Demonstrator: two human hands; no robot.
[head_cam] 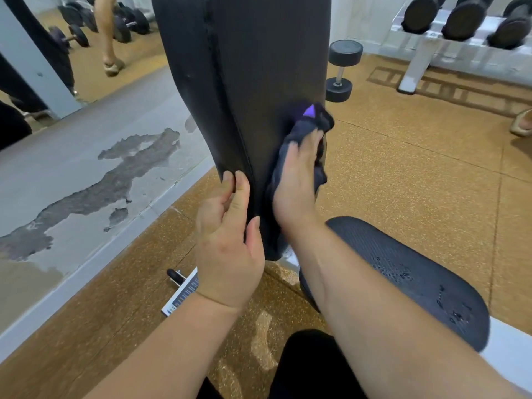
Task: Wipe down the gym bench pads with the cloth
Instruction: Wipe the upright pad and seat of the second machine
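The black back pad point(247, 67) of the bench stands raised in the middle of the view, with a seam running down its left part. My right hand point(296, 185) presses a dark cloth point(305, 131) with a purple tag flat against the pad's lower right face, fingers straight. My left hand point(227, 234) grips the pad's lower left edge, thumb on the front and fingers round the side. The black seat pad point(417, 277) lies at lower right, with worn flecks on its surface.
A dumbbell point(342, 70) stands on the brown speckled floor just right of the pad. A white rack point(460, 33) with dumbbells is at top right. A mirror wall on the left reflects weights and a person's legs. A foot shows at the right edge.
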